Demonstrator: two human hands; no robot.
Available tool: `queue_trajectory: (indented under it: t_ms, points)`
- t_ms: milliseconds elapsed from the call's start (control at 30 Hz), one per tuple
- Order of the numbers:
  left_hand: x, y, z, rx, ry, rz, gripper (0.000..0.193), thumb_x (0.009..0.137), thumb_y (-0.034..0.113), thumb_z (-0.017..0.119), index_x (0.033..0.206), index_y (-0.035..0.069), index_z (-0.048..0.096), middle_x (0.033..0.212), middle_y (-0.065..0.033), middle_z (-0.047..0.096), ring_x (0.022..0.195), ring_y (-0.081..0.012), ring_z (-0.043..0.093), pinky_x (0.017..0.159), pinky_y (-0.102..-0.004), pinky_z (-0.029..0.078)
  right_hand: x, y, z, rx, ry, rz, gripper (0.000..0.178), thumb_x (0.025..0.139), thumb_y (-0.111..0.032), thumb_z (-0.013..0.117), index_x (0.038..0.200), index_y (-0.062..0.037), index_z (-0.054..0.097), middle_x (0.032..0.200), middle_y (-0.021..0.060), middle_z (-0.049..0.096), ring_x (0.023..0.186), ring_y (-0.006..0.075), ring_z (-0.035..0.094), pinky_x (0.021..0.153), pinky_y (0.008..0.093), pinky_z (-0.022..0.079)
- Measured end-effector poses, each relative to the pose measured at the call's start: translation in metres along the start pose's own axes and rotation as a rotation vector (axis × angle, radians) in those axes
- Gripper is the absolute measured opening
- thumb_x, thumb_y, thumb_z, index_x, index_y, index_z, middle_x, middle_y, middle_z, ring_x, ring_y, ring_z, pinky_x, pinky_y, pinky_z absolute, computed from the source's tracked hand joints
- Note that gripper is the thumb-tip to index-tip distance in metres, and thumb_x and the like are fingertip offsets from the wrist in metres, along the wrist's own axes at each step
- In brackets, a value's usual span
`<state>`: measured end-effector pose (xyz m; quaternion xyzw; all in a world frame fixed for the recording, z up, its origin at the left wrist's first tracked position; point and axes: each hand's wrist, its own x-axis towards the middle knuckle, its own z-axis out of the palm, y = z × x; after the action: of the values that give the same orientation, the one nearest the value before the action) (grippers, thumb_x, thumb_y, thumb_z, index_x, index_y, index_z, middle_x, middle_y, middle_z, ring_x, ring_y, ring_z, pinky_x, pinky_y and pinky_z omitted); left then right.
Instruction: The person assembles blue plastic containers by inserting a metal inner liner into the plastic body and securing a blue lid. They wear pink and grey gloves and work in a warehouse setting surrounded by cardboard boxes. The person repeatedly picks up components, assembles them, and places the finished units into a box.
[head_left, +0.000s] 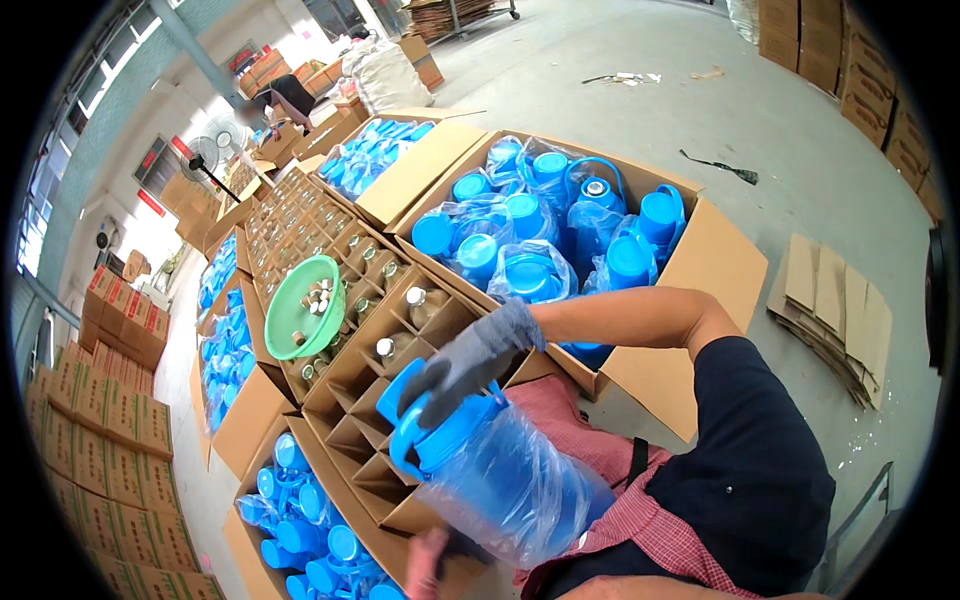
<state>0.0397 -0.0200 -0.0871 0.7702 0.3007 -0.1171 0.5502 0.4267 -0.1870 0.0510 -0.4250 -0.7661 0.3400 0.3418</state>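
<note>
A large blue plastic jug (500, 470), wrapped in a clear plastic bag, leans tilted against my apron, its lid and handle toward the upper left. My right hand (475, 360), in a grey glove, curls over the lid and handle. My left hand (428, 562) is low, beside the jug's lower side at the carton edge; it is smeared, and its fingers cannot be made out. Just beyond the jug, a divided carton (345, 395) holds silvery flasks with white caps, including one flask (425, 303) near my right glove; several of its near compartments hold no flask.
An open carton (700, 185) of bagged blue jugs stands to the right. More cartons of blue parts (320, 520) line the left. A green basin (306, 308) of small white pieces rests on the flasks. Flattened cardboard (830, 315) lies on the floor; stacked boxes (110, 470) stand far left.
</note>
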Motion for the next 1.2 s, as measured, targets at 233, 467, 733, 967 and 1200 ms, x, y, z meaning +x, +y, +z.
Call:
queue_trajectory:
  t_ms: [233,467,733,967,1200]
  points:
    - [0.162,0.120,-0.019,-0.993,0.149,0.267,0.070,0.101,0.055,0.029,0.135,-0.005,0.043,0.128,-0.0160,0.055,0.114,-0.0278,0.054,0.107,-0.0398,0.036,0.017,0.012,0.027,-0.333,0.607,0.446,0.060,0.087,-0.039,0.066,0.136,-0.0096,0.048,0.120,0.0245,0.055,0.117,0.0330,0.054,0.086,0.0418,0.051]
    - [0.127,0.193,0.043,-0.270,0.735,0.821,0.060,0.077,-0.007,0.058,0.135,-0.002,0.045,0.136,-0.0137,0.047,0.125,-0.0257,0.044,0.108,-0.0380,0.033,0.000,0.055,0.034,0.810,0.683,0.327,0.078,0.083,-0.053,0.068,0.142,-0.0108,0.038,0.135,0.0094,0.049,0.124,0.0192,0.047,0.102,0.0366,0.043]
    - [0.129,0.179,0.022,-0.314,0.368,0.595,0.048,0.084,0.018,0.061,0.126,-0.002,0.049,0.127,-0.0119,0.051,0.119,-0.0221,0.046,0.105,-0.0334,0.033,-0.052,0.166,0.012,1.110,1.301,-0.480,0.063,0.078,-0.012,0.079,0.130,-0.0159,0.043,0.118,0.0079,0.052,0.111,0.0227,0.053,0.099,0.0377,0.045]
    - [0.108,0.111,-0.020,-0.377,0.441,0.660,0.062,0.085,0.056,0.059,0.111,0.001,0.054,0.104,-0.0089,0.058,0.100,-0.0187,0.053,0.095,-0.0335,0.039,-0.267,0.203,-0.122,-1.191,1.771,0.687,0.061,0.078,-0.045,0.074,0.123,-0.0118,0.050,0.123,0.0127,0.052,0.115,0.0283,0.051,0.095,0.0462,0.045]
    - [0.127,0.133,-0.009,-0.332,0.406,0.493,0.071,0.086,0.060,0.058,0.123,0.000,0.055,0.118,-0.0128,0.057,0.112,-0.0243,0.052,0.103,-0.0372,0.036,-0.381,0.267,-0.134,-0.508,0.985,1.859,0.065,0.091,-0.031,0.055,0.150,-0.0353,0.027,0.157,0.0031,0.023,0.135,0.0421,0.037,0.109,0.0539,0.037]
